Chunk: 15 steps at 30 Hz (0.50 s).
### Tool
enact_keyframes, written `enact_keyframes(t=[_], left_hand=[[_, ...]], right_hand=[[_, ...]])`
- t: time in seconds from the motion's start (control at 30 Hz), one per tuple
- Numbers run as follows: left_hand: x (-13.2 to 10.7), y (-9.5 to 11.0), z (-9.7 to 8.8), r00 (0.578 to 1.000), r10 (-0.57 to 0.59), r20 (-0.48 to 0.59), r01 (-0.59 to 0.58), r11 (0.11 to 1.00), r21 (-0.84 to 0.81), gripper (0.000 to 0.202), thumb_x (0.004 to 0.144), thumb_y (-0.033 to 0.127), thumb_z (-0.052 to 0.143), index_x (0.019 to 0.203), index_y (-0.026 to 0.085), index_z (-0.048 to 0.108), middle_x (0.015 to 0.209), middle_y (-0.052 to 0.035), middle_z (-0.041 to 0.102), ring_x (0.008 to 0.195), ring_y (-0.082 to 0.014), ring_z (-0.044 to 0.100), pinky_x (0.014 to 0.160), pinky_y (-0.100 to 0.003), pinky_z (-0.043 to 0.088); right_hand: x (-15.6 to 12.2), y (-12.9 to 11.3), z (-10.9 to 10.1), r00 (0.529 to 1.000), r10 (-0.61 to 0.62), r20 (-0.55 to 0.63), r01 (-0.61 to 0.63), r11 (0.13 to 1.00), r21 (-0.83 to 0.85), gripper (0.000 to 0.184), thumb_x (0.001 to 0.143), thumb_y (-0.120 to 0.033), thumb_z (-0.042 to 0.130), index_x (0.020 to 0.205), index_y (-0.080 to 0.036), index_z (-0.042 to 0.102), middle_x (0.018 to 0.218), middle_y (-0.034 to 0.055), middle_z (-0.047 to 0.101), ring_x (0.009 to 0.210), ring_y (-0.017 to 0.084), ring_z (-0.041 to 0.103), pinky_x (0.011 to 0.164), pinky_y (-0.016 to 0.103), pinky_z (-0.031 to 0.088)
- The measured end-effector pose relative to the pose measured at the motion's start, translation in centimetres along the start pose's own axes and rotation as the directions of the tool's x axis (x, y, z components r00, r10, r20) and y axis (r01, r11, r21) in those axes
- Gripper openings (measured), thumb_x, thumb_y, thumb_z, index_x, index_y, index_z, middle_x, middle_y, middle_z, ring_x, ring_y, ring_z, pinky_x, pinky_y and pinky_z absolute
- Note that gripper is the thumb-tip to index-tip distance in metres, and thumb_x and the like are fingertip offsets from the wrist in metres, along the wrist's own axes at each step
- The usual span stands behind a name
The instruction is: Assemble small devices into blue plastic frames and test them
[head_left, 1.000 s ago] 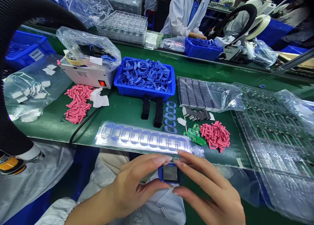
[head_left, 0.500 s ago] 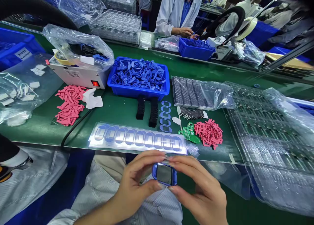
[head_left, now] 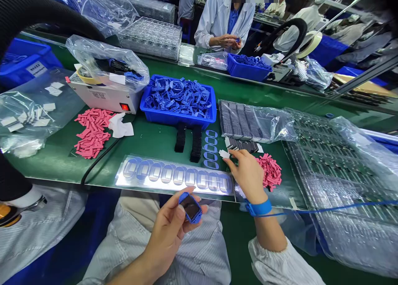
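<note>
My left hand (head_left: 169, 225) is closed round a blue watch-like plastic case (head_left: 199, 218) with a dark rectangular screen (head_left: 190, 207) in it, held tilted over my lap. My right hand (head_left: 248, 175), a blue band (head_left: 260, 208) on its wrist, reaches over the bench. Its thumb and forefinger are apart, at the right end of a small white piece (head_left: 223, 153); whether they touch it is unclear. The hand covers the spot left of the right-hand pile of pink strips (head_left: 270, 172). Just behind it lies a row of thin dark-and-white pieces (head_left: 242, 144).
A blue bin (head_left: 177, 120) of blue plastic parts stands mid-bench. In front lie clear sheets with oval films (head_left: 168, 175). More pink strips (head_left: 93, 131) lie left, beside a white box with a red switch (head_left: 102, 98). Clear trays (head_left: 336, 185) fill the right. A co-worker (head_left: 224, 23) sits opposite.
My right hand has let go of the blue case and moved up and right to the bench. My left hand keeps the case, now further left and turned at an angle.
</note>
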<state>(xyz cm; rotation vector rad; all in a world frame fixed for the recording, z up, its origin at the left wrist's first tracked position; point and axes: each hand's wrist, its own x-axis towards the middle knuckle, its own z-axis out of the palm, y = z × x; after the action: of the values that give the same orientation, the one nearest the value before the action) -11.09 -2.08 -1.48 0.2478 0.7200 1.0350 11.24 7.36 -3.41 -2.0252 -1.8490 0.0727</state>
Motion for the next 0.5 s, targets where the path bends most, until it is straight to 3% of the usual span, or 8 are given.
enact_keyframes(t=[0.17, 0.3, 0.4, 0.5], left_hand=[[-0.4, 0.3, -0.1, 1.0, 0.005, 0.006, -0.005, 1.0, 0.028, 0.033, 0.066, 0.038, 0.077, 0.097, 0.028, 0.073, 0.09, 0.001, 0.076, 0.09, -0.0164, 0.07, 0.075, -0.017, 0.054], [-0.3, 0.4, -0.4, 0.997, -0.017, 0.072, 0.008, 0.992, 0.128, 0.034, 0.064, 0.046, 0.076, 0.093, 0.028, 0.074, 0.09, -0.0011, 0.076, 0.099, -0.0201, 0.067, 0.087, -0.025, 0.05], [0.0, 0.2, -0.8, 0.99, 0.0, 0.14, -0.031, 0.976, 0.215, 0.039, 0.065, 0.052, 0.072, 0.095, 0.027, 0.074, 0.112, -0.0068, 0.071, 0.119, -0.0275, 0.055, 0.102, -0.039, 0.039], [0.3, -0.1, -0.7, 0.975, 0.029, 0.221, -0.091, 0.957, 0.275, 0.039, 0.066, 0.054, 0.071, 0.095, 0.027, 0.074, 0.137, -0.0079, 0.054, 0.135, -0.031, 0.033, 0.111, -0.047, 0.021]], right_hand=[[0.8, 0.6, 1.2, 1.0, 0.018, 0.019, -0.019, 1.0, 0.022, 0.021, 0.082, -0.037, 0.056, 0.085, -0.018, 0.063, 0.089, 0.0113, 0.06, 0.086, 0.027, 0.053, 0.057, 0.031, 0.033], [0.9, 0.7, 1.1, 0.998, 0.066, 0.003, -0.065, 0.986, 0.152, 0.026, 0.079, -0.044, 0.057, 0.076, -0.019, 0.059, 0.075, 0.0071, 0.063, 0.074, 0.023, 0.057, 0.059, 0.032, 0.038], [-0.1, -0.2, 0.0, 0.993, 0.113, -0.043, -0.095, 0.95, 0.297, 0.032, 0.079, -0.05, 0.055, 0.073, -0.019, 0.058, 0.074, 0.0071, 0.066, 0.071, 0.022, 0.061, 0.064, 0.035, 0.045], [-2.3, -2.3, -2.1, 0.994, 0.103, -0.028, -0.078, 0.881, 0.466, 0.036, 0.077, -0.055, 0.057, 0.075, -0.019, 0.056, 0.073, 0.0063, 0.068, 0.066, 0.019, 0.066, 0.061, 0.032, 0.052]])
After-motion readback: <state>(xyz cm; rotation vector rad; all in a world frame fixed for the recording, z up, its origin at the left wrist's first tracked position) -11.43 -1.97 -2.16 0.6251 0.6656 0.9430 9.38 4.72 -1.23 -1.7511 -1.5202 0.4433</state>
